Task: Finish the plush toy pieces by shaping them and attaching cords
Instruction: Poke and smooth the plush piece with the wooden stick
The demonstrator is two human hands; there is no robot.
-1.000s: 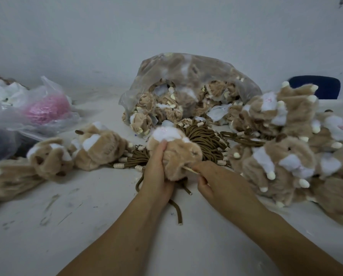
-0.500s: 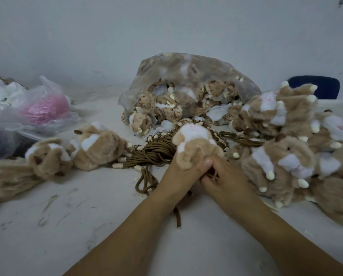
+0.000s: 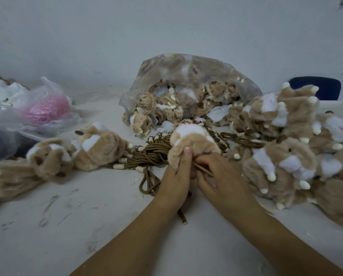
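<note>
A crumpled clear plastic bag (image 3: 54,87) with something pink (image 3: 47,108) inside is seen at the left of the scuffed white table (image 3: 87,226). A blue chair back (image 3: 316,89) is set against the pale wall (image 3: 166,26) at the far right.

dim, flat light | soft shadows | edges warped, slightly blurred

Bare forearms (image 3: 126,246), left grip (image 3: 175,176) seemingly short-nailed

Plush piece (image 3: 192,139) shifted right; right hand (image 3: 221,177) with cord (image 3: 204,169) now meets it.
</note>
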